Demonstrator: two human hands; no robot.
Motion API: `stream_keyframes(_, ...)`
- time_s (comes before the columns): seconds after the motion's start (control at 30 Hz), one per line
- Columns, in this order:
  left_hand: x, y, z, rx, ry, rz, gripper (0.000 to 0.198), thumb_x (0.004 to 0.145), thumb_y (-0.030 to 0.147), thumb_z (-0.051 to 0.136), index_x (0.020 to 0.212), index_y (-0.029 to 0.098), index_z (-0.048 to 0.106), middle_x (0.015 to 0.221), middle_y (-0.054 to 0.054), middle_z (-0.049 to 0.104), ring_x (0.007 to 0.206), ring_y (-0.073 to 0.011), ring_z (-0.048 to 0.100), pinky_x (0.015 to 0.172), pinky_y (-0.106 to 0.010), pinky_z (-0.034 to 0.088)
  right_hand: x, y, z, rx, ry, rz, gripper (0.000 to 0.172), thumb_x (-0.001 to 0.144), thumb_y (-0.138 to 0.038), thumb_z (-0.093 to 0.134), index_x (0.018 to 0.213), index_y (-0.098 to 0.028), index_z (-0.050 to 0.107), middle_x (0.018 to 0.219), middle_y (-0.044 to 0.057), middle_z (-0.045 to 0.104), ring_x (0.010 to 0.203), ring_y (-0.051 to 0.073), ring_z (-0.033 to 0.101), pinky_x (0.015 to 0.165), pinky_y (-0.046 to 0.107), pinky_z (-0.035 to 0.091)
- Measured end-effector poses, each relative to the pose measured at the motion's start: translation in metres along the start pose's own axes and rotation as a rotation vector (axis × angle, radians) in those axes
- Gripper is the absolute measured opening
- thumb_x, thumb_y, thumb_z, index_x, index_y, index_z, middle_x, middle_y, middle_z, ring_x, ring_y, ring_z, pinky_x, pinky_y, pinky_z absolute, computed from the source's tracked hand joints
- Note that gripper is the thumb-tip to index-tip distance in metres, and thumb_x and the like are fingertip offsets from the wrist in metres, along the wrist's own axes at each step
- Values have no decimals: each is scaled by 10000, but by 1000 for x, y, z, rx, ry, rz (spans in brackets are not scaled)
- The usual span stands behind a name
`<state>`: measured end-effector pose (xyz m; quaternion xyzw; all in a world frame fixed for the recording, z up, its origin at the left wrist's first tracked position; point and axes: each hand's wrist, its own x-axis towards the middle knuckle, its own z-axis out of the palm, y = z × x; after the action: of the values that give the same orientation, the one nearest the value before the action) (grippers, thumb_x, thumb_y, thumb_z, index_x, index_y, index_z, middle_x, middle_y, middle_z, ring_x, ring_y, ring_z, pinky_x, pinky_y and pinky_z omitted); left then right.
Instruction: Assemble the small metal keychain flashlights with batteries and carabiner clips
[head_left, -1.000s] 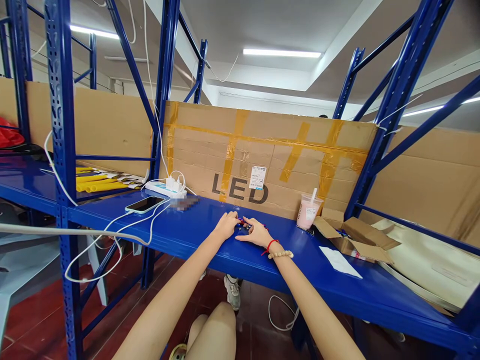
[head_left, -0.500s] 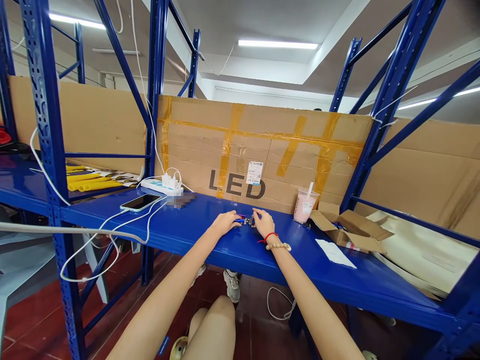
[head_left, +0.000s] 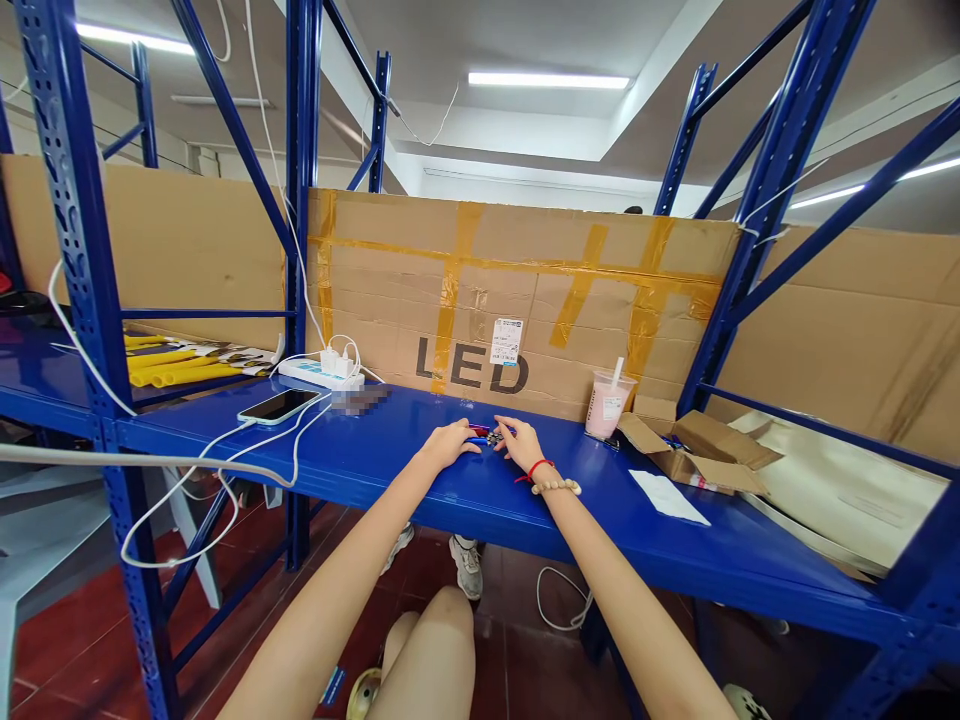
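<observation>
Left hand (head_left: 448,443) and right hand (head_left: 523,446) meet over a small cluster of blue, red and silvery pieces (head_left: 490,438), behind the front edge of a glossy blue worktop (head_left: 375,452), with room either side.
Left fingers curl at the cluster's left end; right fingers, bunched tighter half a second earlier, stretch half-spread over its right; their grip cannot be told.

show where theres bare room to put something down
Blue shelf is bare between the cables and left hand, and between the right hand and white paper. Crowded: around phone and power strip, and by the drink and open box.
</observation>
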<state>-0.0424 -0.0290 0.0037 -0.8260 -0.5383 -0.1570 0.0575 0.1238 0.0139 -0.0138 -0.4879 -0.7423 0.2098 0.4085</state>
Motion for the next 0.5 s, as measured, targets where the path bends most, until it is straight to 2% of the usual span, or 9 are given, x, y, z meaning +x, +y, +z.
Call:
stream_keyframes(0.13, 1, 0, 1, 9, 3, -1, 320, 865, 385, 431, 1135, 254, 542, 1087, -45, 537, 998, -185, 543, 708, -212, 426, -1, 0, -3, -19, -7, -34, 351, 880, -278, 361, 1185, -197, 516, 977, 31, 623, 570, 65, 610, 429, 145, 455)
stream_keyframes(0.27, 4, -2, 4, 24, 62, -11, 256, 886, 315, 405, 1086, 227, 538, 1066, -43, 566, 1011, -180, 539, 717, -216, 425, 0, 2, -4, -75, 2, -63, 347, 898, -340, 328, 1166, -232, 520, 906, 3, 648, 552, 66, 605, 520, 176, 473)
stream_keyframes(0.37, 6, -4, 5, -25, 126, -107, 250, 905, 307, 361, 1098, 202, 479, 1068, -52, 589, 986, -190, 559, 715, -243, 431, 0, 2, -4, -87, 13, -77, 344, 905, -365, 303, 1111, -235, 547, 870, -15, 653, 534, 60, 599, 574, 190, 472)
stream_keyframes(0.5, 6, -6, 5, -42, 91, -216, 254, 884, 336, 416, 1109, 218, 424, 1039, -45, 613, 942, -198, 585, 687, -251, 434, -2, -2, -6, -102, 18, -85, 326, 897, -368, 315, 1041, -239, 577, 837, -34, 655, 500, 54, 584, 573, 187, 453)
